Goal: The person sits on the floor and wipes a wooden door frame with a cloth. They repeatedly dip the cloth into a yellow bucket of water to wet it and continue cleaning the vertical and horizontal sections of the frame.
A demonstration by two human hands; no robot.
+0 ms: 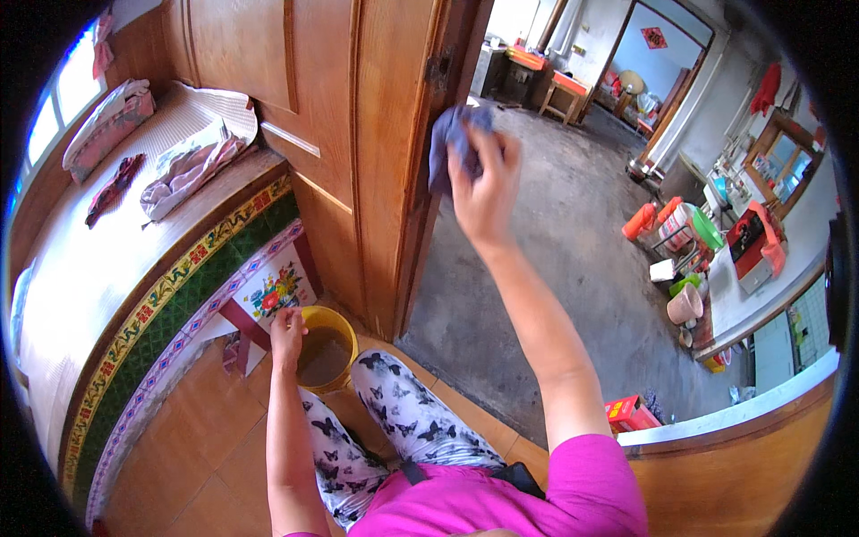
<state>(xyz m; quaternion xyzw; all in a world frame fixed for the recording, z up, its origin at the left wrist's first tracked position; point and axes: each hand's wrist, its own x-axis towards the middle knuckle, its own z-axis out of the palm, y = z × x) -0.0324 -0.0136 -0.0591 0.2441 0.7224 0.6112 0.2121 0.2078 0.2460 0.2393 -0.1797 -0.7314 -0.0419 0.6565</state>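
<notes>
A dark blue-purple cloth (453, 150) is bunched in my right hand (488, 183), pressed to the edge of the brown wooden door (385, 161) at about handle height. That hand is slightly blurred, and its fingers are wrapped over the cloth. My left hand (287, 338) hangs low at the rim of a yellow bucket (351, 333) with murky water in it. The left fingers are loosely curled together, and I see nothing in them. The bucket stands on the tiled floor by the foot of the door, just beyond my knees.
On the left, a raised platform (85, 268) with a tiled front carries folded clothes (192, 170) and a cushion (109, 130). Past the doorway lies a grey concrete floor (510, 268). A counter (725, 295), a pinkish pail (684, 305) and a red box (631, 414) are on the right.
</notes>
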